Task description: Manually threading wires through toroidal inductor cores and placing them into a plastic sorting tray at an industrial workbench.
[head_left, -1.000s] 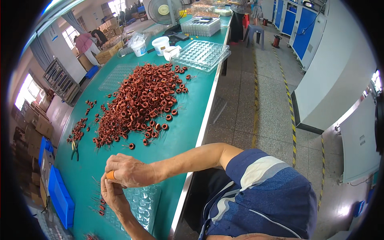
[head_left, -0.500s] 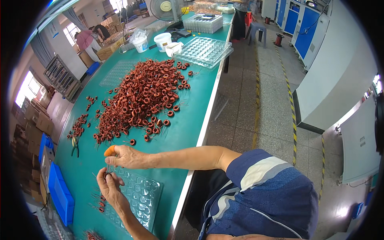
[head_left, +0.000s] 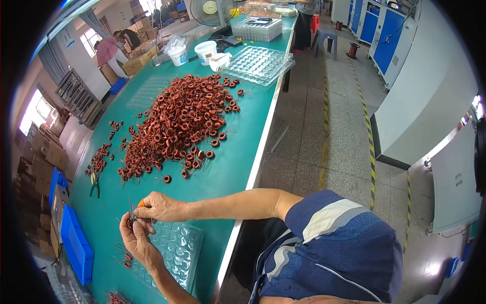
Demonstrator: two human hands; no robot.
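My left hand point(head_left: 134, 237) comes up from the lower edge and pinches a small red-brown wire coil point(head_left: 130, 221) whose thin leads stick upward. My right hand point(head_left: 158, 207) reaches in from the right and grips the same coil's leads. One of its fingertips is orange. Both hands meet above the near left corner of a clear blister tray point(head_left: 178, 249) on the green table point(head_left: 230, 167). A large heap of the same coils point(head_left: 177, 119) lies further along the table.
A smaller scatter of coils point(head_left: 100, 158) and green-handled pliers point(head_left: 94, 185) lie left of the heap. A blue bin point(head_left: 76, 244) sits at the table's left edge. Clear trays point(head_left: 259, 63), white cups point(head_left: 205, 50) and a fan point(head_left: 207, 7) stand at the far end. A person point(head_left: 107, 48) works behind.
Both hands have stayed together over the blister tray, shifting only slightly. The left hand has come up closer to the right hand's fingers.
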